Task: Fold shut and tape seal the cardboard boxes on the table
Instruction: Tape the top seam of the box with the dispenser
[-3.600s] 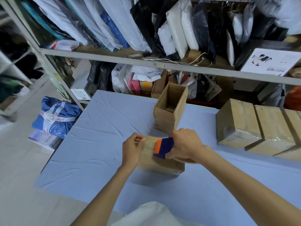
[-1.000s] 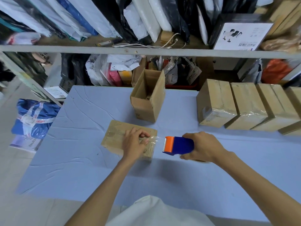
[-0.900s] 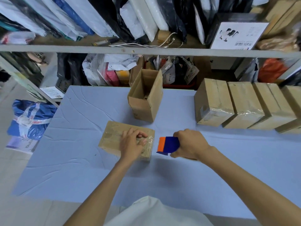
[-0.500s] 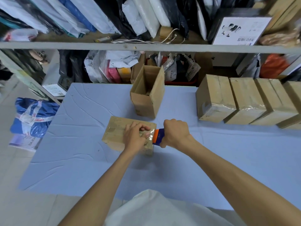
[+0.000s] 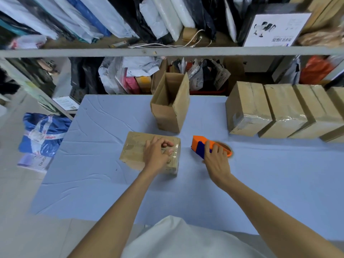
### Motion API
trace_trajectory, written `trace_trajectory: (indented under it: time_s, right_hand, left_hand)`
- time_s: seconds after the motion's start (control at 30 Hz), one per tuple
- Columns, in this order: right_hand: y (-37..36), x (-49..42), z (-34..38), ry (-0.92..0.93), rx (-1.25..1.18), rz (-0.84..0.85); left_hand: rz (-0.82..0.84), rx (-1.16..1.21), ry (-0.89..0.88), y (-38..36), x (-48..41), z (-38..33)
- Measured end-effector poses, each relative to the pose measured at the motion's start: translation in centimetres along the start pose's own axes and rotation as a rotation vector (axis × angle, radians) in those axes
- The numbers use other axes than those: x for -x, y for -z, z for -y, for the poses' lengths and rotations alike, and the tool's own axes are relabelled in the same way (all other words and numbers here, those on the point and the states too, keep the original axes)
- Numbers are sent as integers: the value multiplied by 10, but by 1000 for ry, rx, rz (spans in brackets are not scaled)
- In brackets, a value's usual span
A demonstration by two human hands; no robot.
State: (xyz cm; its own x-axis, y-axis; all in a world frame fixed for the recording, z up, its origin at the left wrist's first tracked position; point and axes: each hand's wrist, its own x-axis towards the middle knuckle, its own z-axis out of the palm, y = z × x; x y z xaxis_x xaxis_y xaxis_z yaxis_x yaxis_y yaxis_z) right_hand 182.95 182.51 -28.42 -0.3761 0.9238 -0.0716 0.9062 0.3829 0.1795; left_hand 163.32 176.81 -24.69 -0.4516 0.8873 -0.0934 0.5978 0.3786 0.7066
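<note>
1. Left hand (image 5: 158, 154) rests on the closed box (image 5: 137, 149) near the bench's middle, its bent fingertips pressing the taped top and gripping nothing.
2. Right hand (image 5: 216, 159) grasps the orange-and-blue tape dispenser (image 5: 199, 145), which sits on the bench (image 5: 111, 183) just right of that box and does not touch it.
3. Behind them an open box (image 5: 171, 112) stands upright. A row of sealed boxes (image 5: 249, 110) sits side by side at the far right.
</note>
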Motion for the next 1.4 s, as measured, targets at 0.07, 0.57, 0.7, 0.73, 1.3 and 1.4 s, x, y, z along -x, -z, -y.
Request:
trace_trajectory:
  time_s: [0.07,0.57,0.7,0.73,1.3,1.4]
  right_hand:
    - [-14,3,0,17,-69,-11]
    - [42,-10,71,-60,-995,110]
    - [41,-24,80,-292,-1144,200]
    - [44,-25,79,-330,-1172,208]
    - [69,-22,66,-325,-900,204]
    - [71,-20,69,-307,-862,189]
  left_hand:
    - [1,-15,-6,-1,-2,0]
    - [4,-22,10,0,-3,-3]
    - [68,76,-2,7,0,-2]
    - [91,173,-9,11,-1,-1]
    - [-252,186,436,69,3,43]
    - [-242,216,459,73,-1,46]
